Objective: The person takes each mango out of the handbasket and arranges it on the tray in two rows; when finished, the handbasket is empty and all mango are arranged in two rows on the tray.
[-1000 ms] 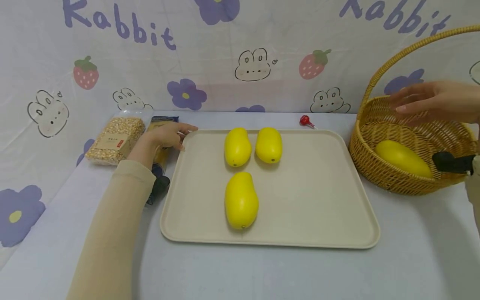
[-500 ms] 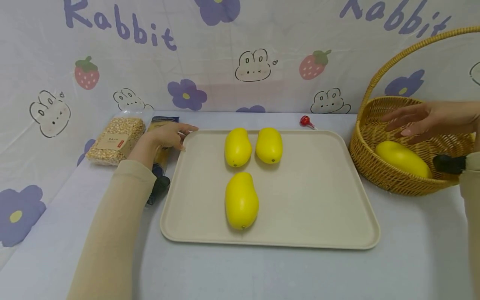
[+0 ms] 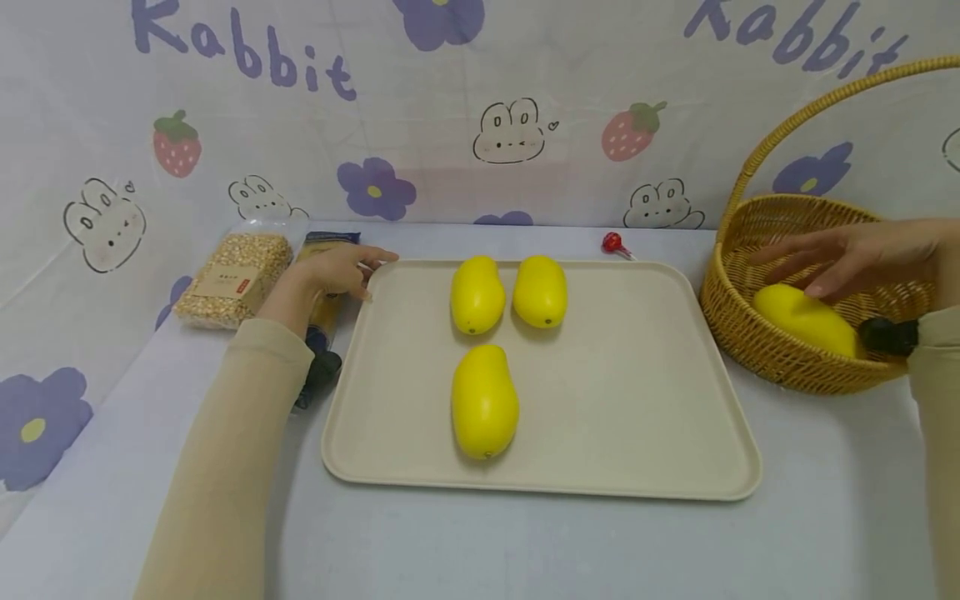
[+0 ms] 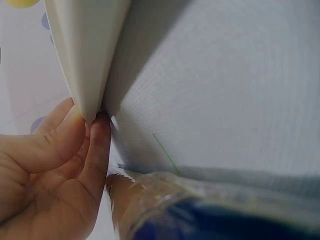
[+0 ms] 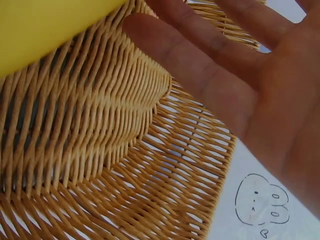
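Observation:
My left hand [image 3: 337,268] is at the far left corner of the beige tray [image 3: 615,400]. In the left wrist view, its thumb and fingers [image 4: 100,145] pinch the tray's corner [image 4: 90,60]. Three yellow mangoes lie on the tray: two side by side at the back [image 3: 477,295] [image 3: 540,292] and one nearer the front [image 3: 484,402]. My right hand [image 3: 862,254] reaches into the wicker basket [image 3: 787,371], just over another yellow mango [image 3: 806,321]. Its fingers are extended and spread in the right wrist view, not closed round the fruit.
Left of the tray lie a clear bag of corn kernels [image 3: 236,279] and a long packet [image 3: 324,315], partly hidden by the left arm. A red lollipop [image 3: 613,243] lies behind the tray. The basket's tall handle [image 3: 795,117] arches over its opening.
My right hand has moved down and slightly left into the basket, closer to the mango there. The left hand has stayed at the tray corner.

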A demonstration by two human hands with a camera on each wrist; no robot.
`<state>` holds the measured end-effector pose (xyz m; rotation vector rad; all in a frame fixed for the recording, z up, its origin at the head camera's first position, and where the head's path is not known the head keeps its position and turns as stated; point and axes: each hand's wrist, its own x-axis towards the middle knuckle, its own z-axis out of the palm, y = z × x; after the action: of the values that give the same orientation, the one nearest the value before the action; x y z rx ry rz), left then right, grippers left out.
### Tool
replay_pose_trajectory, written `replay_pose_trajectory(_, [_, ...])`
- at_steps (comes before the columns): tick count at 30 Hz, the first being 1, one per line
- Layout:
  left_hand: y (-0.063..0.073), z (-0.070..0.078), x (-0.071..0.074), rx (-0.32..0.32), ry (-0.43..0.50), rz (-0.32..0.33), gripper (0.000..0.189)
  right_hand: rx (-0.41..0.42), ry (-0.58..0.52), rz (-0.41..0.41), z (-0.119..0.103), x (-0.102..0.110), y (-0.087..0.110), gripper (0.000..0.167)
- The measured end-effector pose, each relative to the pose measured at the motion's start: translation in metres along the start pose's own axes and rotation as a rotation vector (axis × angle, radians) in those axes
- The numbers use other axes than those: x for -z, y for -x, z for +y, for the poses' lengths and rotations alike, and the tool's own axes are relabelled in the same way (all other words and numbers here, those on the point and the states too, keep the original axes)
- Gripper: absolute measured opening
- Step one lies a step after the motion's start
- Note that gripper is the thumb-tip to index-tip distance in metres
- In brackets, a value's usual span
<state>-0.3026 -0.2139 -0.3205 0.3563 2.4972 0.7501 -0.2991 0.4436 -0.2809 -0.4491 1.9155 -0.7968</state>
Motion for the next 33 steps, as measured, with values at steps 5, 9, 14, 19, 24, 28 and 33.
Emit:
replay_pose_trajectory(5, [0.0,0.0,0.0,0.012,0.004,-0.005,0.078,-0.017,-0.066,-0.063,0.004,0.0,-0.003,0.069])
replay_pose_trajectory(9, [0.0,0.001,0.0,0.011,0.004,-0.004,0.078,-0.044,-0.06,-0.068,0.007,-0.001,-0.005,0.064])
replay_pose_trajectory(14, [0.0,0.0,0.0,0.004,0.005,-0.004,0.078,-0.089,-0.038,-0.076,0.007,-0.002,-0.007,0.056])
replay_pose_trajectory(19, [0.0,0.0,-0.001,0.011,0.011,0.002,0.077,-0.132,-0.059,-0.083,0.006,-0.005,-0.011,0.053])
replay_pose_trajectory(24, [0.0,0.001,0.0,0.031,0.019,0.003,0.077,-0.157,-0.043,-0.07,0.004,-0.006,-0.011,0.051])
replay_pose_trajectory(28, [-0.001,0.001,0.0,0.03,0.012,0.005,0.077,-0.17,-0.025,-0.046,0.002,-0.006,-0.01,0.049])
replay_pose_trajectory(33, [-0.003,-0.001,-0.001,0.034,0.019,0.009,0.077,-0.175,0.016,0.075,0.0,-0.009,-0.007,0.062])
